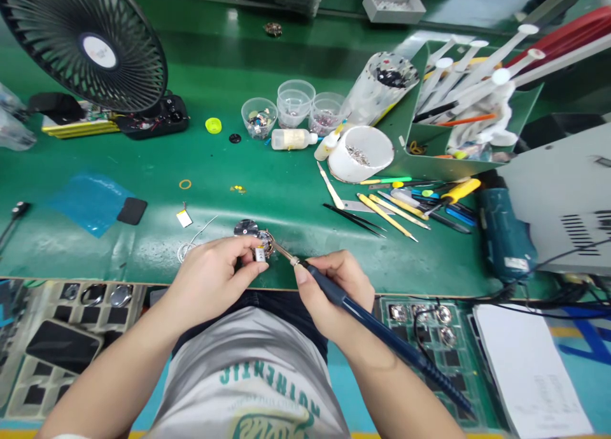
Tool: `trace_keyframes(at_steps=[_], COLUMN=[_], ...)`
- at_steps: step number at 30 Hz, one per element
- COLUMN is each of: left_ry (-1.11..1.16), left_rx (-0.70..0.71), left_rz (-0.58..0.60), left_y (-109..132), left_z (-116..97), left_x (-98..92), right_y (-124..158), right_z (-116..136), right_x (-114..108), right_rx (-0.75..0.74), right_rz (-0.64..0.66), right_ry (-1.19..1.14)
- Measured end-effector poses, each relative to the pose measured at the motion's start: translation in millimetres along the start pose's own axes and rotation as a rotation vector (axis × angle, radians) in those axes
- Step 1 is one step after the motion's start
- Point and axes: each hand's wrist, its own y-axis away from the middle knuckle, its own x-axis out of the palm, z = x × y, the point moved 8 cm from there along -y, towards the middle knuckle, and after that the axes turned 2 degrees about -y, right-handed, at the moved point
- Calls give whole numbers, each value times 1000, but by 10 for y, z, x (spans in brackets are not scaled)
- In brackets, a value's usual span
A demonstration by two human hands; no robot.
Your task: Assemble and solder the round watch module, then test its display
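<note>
My left hand (pixel 217 280) is closed around a small round electronic part (pixel 264 244) at the near edge of the green bench mat (pixel 286 191). My right hand (pixel 337 296) grips a dark blue soldering iron (pixel 377 329) like a pen. Its metal tip (pixel 282 252) touches the round part from the right. A thin white wire (pixel 193 240) lies on the mat just left of my left hand. A shiny round disc (pixel 245 227) lies right behind the part.
A black desk fan (pixel 83 41) stands at the back left. Small clear cups (pixel 293 108), a white tub (pixel 361 153), tweezers and picks (pixel 382 211), a green bin of syringes (pixel 470 102) and a blue power tool (pixel 503 235) fill the right. Parts trays (pixel 62 337) sit below the bench edge.
</note>
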Motion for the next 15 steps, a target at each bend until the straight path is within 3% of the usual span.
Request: trace_keyframes(at_steps=[15], left_ry=[-5], left_rx=[-1], left_rz=[-2], left_y=[4], left_z=[11], left_x=[13], right_y=[-24], right_z=[20], right_x=[21], right_rx=[-31], right_rz=[11], right_ry=[30])
